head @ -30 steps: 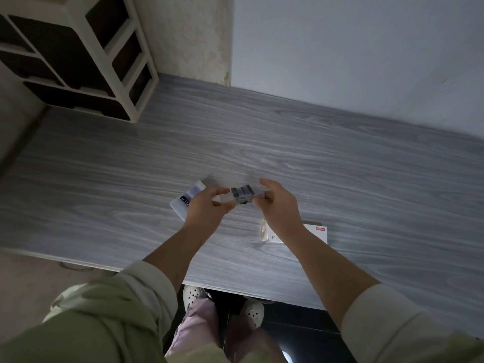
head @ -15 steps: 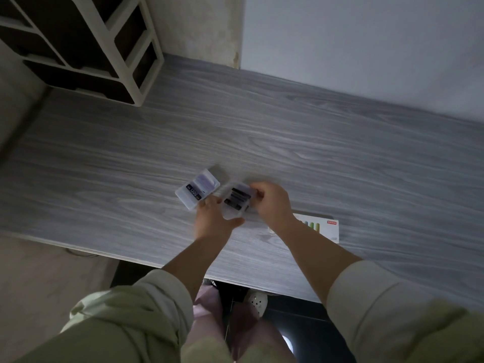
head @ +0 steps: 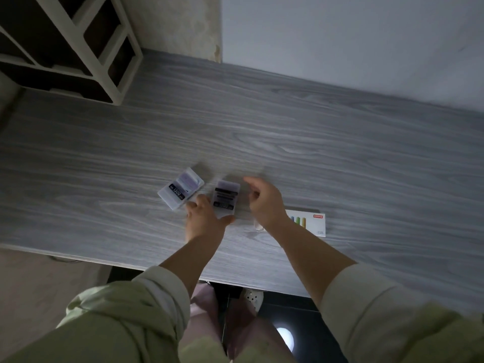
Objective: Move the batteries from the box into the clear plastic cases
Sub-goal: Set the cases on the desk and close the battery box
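**Head view: cases on the table, box next**

Two clear plastic cases, the labelled case (head: pixel 180 188) and the darker case (head: pixel 226 197), lie on the grey wood-grain table (head: pixel 340 153) near its front edge.

- Left hand (head: pixel 204 218): fingers spread, thumb against the darker case.
- Right hand (head: pixel 264 201): blurred, fingers loosely curled, seemingly empty.
- White cardboard box (head: pixel 315 224): part-hidden behind the right wrist, contents unseen.

Probable next move: reach into the box.

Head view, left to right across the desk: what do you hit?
Shelf unit → clear case labelled 1300 → second clear case → right hand → battery box.
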### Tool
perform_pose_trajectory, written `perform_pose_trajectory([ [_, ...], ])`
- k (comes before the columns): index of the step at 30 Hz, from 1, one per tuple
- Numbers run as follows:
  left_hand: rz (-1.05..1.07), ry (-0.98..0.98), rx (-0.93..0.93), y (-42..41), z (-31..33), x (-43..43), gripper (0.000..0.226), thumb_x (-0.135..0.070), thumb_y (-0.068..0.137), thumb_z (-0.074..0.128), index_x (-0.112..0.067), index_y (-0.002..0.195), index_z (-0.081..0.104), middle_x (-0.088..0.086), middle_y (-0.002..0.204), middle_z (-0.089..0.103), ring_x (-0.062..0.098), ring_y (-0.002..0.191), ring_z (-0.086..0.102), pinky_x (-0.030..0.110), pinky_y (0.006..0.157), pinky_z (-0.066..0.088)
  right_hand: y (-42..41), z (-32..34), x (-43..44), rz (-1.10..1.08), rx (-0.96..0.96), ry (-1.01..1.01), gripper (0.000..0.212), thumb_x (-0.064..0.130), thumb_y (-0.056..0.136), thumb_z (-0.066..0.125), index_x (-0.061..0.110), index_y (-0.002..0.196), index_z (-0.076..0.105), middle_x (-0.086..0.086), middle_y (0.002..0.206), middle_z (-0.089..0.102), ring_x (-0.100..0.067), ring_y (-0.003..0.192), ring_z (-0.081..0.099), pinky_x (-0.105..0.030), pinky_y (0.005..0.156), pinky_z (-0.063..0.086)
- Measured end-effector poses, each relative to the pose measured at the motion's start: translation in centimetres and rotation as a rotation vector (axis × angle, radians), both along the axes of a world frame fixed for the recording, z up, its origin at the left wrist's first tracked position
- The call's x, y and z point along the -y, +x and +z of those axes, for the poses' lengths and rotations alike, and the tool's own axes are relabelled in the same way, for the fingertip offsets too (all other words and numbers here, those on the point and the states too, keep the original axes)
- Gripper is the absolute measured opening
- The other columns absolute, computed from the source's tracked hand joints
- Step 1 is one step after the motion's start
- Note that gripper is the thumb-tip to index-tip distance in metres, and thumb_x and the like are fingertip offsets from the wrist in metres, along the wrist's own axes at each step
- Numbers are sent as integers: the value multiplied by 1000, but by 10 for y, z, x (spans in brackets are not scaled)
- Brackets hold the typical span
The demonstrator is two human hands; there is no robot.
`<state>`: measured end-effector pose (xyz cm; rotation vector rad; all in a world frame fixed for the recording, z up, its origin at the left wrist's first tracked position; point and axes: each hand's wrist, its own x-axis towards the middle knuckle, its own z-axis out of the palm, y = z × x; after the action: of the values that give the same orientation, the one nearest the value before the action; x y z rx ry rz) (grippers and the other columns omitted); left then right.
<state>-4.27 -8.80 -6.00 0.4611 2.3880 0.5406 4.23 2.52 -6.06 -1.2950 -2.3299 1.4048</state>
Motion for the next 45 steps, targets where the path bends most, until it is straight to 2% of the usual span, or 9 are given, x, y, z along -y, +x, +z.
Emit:
perform_pose_trajectory([
  [4, 22, 175, -76, 7, 13, -13, 51, -28, 85, 69, -11, 126, 44, 13, 129, 44, 28, 109, 54, 38, 90, 48, 29, 2, -12, -294, -63, 75, 36, -9, 88, 47, 9, 111, 67, -5, 112, 68, -17, 105, 62, -9, 87, 41],
  [7, -79, 284, -9, 21, 21, -33, 16, -19, 93, 54, -15, 107, 61, 4, 100, 63, 17, 85, 58, 19, 67, 43, 61, 5, -24, -469, -39, 77, 44, -11, 80, 40, 10, 106, 69, -7, 111, 68, -23, 101, 63, -22, 81, 46],
  [14, -86, 232, 214, 61, 16, -49, 35, -14, 96, 43, -17, 130, 54, 7, 126, 58, 25, 108, 57, 38, 90, 51, 126, -2, -32, -630, 158, -39, 38, 10, 87, 40, 18, 117, 62, -1, 115, 64, -21, 104, 61, -42, 92, 52],
  [19, 93, 234, 453, 73, 12, -40, 12, -4, 91, 50, -14, 91, 56, 8, 101, 63, 20, 88, 58, 26, 66, 48, 143, -1, -16, -571, 97, -180, 30, 7, 88, 41, 14, 106, 63, 0, 95, 69, -14, 82, 65, -29, 65, 53],
  [23, 205, 253, 496, 72, 16, -28, 33, 4, 89, 51, -23, 70, 51, 5, 91, 59, 19, 85, 54, 20, 63, 38, 151, -5, -2, -547, 102, -209, 27, 7, 89, 43, 8, 106, 63, -10, 98, 68, -20, 75, 60, -27, 54, 43],
  [30, 247, 281, 484, 71, 11, -2, 45, 2, 85, 57, -8, 129, 57, 9, 117, 62, 24, 98, 58, 38, 89, 50, 150, -4, 26, -565, 43, -249, 19, 11, 90, 53, 17, 105, 62, 5, 97, 56, -13, 92, 52, -24, 71, 38],
  [33, 250, 303, 444, 67, 7, 2, 48, 3, 82, 62, -9, 129, 58, 5, 108, 62, 23, 94, 58, 39, 92, 52, 144, -5, 28, -566, 39, -227, 15, 12, 88, 50, 13, 74, 56, 2, 73, 57, -18, 72, 52, -27, 59, 38],
  [42, 296, 509, 299, 48, -10, 1, 32, -9, 90, 49, -18, 117, 63, -4, 93, 60, 9, 72, 53, 21, 58, 43, 111, -21, 38, -822, -351, -283, 24, 7, 92, 52, 13, 109, 67, -3, 100, 69, -11, 85, 64, -26, 74, 56],
  [45, 309, 600, 272, 47, -13, 2, 28, -8, 90, 47, -22, 104, 67, -6, 86, 63, 11, 74, 56, 25, 65, 48, 105, -29, 43, -929, -485, -291, 25, 4, 92, 51, 10, 112, 65, -3, 105, 68, -11, 91, 65, -23, 73, 54],
])
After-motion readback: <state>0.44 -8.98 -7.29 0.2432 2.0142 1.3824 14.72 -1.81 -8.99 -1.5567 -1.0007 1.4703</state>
